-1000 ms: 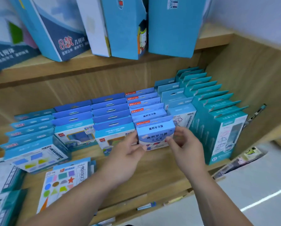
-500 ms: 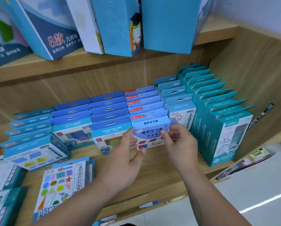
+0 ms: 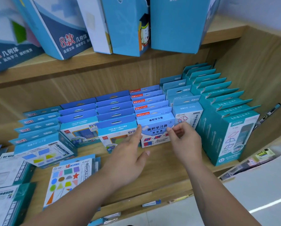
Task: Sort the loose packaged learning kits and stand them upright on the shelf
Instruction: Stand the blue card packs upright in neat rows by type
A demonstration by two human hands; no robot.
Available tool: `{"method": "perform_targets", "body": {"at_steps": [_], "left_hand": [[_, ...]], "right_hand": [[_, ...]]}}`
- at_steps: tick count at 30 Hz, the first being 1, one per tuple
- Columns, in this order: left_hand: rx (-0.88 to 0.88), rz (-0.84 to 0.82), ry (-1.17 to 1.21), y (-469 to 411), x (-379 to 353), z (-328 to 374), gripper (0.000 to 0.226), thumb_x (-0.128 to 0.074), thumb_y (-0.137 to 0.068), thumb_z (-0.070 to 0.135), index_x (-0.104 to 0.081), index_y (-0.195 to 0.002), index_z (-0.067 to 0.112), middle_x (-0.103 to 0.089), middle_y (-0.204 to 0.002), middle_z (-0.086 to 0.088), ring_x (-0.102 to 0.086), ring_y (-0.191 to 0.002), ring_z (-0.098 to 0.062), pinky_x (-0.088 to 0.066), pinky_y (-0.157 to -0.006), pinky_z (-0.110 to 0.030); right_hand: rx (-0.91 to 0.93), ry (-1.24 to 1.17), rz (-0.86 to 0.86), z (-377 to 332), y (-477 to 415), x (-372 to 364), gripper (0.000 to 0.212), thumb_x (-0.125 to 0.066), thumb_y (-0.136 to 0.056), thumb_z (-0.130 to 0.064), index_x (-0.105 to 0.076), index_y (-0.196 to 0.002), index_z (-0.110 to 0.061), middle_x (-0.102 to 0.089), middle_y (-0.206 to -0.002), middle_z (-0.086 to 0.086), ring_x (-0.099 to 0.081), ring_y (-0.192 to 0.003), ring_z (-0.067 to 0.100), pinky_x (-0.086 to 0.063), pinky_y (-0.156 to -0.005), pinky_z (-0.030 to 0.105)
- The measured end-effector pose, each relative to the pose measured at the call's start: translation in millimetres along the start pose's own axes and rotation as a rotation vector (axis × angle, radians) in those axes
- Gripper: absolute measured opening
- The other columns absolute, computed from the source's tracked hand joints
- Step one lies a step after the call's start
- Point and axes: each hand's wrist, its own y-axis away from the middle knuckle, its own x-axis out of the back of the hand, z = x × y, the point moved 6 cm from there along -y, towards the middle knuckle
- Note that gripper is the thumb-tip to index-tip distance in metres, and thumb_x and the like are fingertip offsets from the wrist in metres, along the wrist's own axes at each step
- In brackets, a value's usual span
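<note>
Area-learning kit stands upright on the shelf; my left hand, fingers straight, touches its 9 o'clock edge, and my right hand pinches its 3 o'clock edge.

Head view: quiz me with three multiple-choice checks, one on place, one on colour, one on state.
1. The shapes card is: A) on the floor; B) flat on the lower shelf, left of the left hand; C) standing in a row.
2. Labels on the row behind the front kit are: A) green; B) yellow; C) red.
3. The front kit: A) stands upright; B) lies flat; C) hangs off the edge.
B, its face points up; C, red strips mark each header; A, its title reads level.
</note>
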Motion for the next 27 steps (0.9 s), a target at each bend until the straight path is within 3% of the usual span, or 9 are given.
{"method": "perform_targets", "body": {"at_steps": [7,12,17,20,23,27], "left_hand": [[-0.032,0.039,-0.012,0,4,-9,0.075,-0.050,-0.098,0.048,-0.006,-0.158,0.036,-0.037,-0.154,0.012,-0.036,-0.140,-0.010,-0.036,-0.114,-0.037],[-0.064,0.055,0.012,11,8,-13,0.071,-0.050,-0.099,0.043,-0.009,-0.157,0.037,-0.039,-0.150,0.013,-0.040,-0.135,-0.003,-0.037,-0.112,-0.033],[-0.110,0.144,0.062,30,31,-30,0.050,-0.056,-0.097,0.041,-0.040,-0.144,0.040,-0.051,-0.130,0.020,-0.051,-0.111,0.003,-0.045,-0.097,-0.027],[-0.060,0.272,0.103,48,58,-57,0.041,-0.056,-0.091,0.044,-0.058,-0.131,0.034,-0.056,-0.115,0.021,-0.057,-0.102,-0.002,-0.048,-0.088,-0.023],[0.025,0.373,0.131,70,85,-95,0.037,-0.059,-0.088,0.044,-0.064,-0.122,0.031,-0.059,-0.110,0.019,-0.060,-0.098,-0.005,-0.050,-0.081,-0.022],[0.126,0.485,0.138,107,121,-152,0.033,-0.063,-0.086,0.042,-0.066,-0.116,0.028,-0.061,-0.105,0.017,-0.062,-0.093,-0.007,-0.053,-0.078,-0.029]], "right_hand": [[0.048,-0.021,-0.021,4,9,5,0.016,-0.073,-0.086,-0.037,-0.064,-0.089,-0.025,-0.066,-0.092,-0.008,-0.062,-0.084,0.004,-0.054,-0.078,0.035],[0.051,-0.018,-0.012,1,21,9,0.017,-0.075,-0.086,-0.036,-0.065,-0.090,-0.023,-0.065,-0.095,-0.004,-0.061,-0.086,0.011,-0.052,-0.080,0.035],[0.071,-0.070,-0.001,-15,41,14,0.013,-0.072,-0.088,-0.037,-0.066,-0.088,-0.026,-0.068,-0.088,-0.008,-0.063,-0.084,0.007,-0.054,-0.077,0.036],[0.130,-0.133,-0.088,-45,61,-2,0.009,-0.073,-0.087,-0.032,-0.066,-0.086,-0.026,-0.068,-0.085,-0.009,-0.063,-0.080,0.005,-0.054,-0.073,0.034],[0.212,-0.201,-0.227,-84,82,-38,0.011,-0.076,-0.086,-0.026,-0.065,-0.085,-0.028,-0.067,-0.087,-0.005,-0.064,-0.079,0.011,-0.054,-0.072,0.035],[0.337,-0.206,-0.400,-136,115,-94,0.013,-0.070,-0.083,-0.042,-0.063,-0.087,-0.032,-0.065,-0.089,-0.012,-0.064,-0.081,0.009,-0.055,-0.072,0.035]]}}
